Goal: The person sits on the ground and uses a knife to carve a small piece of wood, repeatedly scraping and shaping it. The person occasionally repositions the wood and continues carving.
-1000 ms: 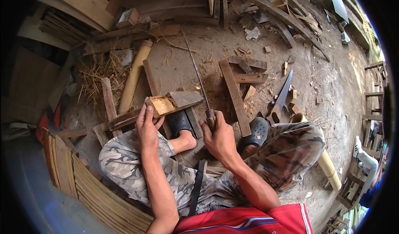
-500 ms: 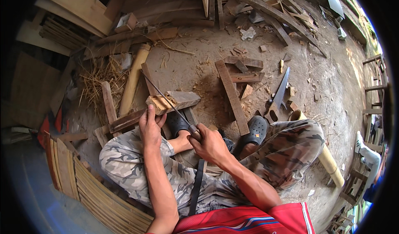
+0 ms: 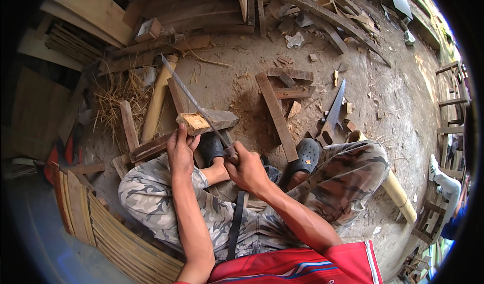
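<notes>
My right hand point(image 3: 246, 168) is wrapped round the handle of a long, narrow machete point(image 3: 189, 93). Its blade slants up to the left and crosses the front of a short wooden block point(image 3: 222, 118). This block is dark and weathered, with a pale, freshly bared face at its left end. My left hand point(image 3: 180, 148) grips that left end from below, thumb and fingertips against the wood. The block seems to rest over other timber, but my hand and the blade hide part of the contact. Whether the blade touches the wood I cannot tell.
A handsaw point(image 3: 334, 113) lies on the dirt floor to the right, near several timber offcuts point(image 3: 277, 115). My feet in dark clogs point(image 3: 307, 155) flank the work. Bamboo poles point(image 3: 160, 97), dry straw point(image 3: 123, 95) and scrap boards point(image 3: 322, 17) surround me. Another person's leg point(image 3: 443, 183) shows far right.
The machete's blade has turned to show more of its flat, and its tip has swung up and left. My left hand still holds the block, whose pale face shows more plainly.
</notes>
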Motion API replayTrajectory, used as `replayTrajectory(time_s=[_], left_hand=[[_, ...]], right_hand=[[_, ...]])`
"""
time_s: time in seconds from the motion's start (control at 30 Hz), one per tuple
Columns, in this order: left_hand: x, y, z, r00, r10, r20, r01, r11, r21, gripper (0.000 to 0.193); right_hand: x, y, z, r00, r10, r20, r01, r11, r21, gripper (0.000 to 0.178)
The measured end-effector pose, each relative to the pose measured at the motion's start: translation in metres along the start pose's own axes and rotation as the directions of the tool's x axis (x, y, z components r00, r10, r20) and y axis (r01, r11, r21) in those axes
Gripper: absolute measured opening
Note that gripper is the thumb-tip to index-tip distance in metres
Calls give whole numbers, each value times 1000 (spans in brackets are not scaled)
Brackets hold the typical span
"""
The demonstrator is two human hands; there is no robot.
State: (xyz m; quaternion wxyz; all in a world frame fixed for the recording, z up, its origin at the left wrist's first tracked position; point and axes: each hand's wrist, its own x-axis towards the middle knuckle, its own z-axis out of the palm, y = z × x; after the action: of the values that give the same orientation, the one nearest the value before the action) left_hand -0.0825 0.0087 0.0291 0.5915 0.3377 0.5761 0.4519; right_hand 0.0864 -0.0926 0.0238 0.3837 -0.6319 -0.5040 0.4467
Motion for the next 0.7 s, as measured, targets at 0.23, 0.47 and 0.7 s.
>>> replayTrajectory(time_s=[0.23,0.47,0.7], left_hand=[[5,-2,-9,999,-35,4,35,998,-59,38],[11,-2,0,999,-26,23,27,997,-78,33],[10,0,7,999,-27,34,28,999,-27,34]], right_hand=[[3,-6,0,996,31,-80,-22,994,110,26],[-3,-1,6,995,37,-96,-33,999,36,27],[-1,-16,-6,996,86,2,-86,991,105,26]])
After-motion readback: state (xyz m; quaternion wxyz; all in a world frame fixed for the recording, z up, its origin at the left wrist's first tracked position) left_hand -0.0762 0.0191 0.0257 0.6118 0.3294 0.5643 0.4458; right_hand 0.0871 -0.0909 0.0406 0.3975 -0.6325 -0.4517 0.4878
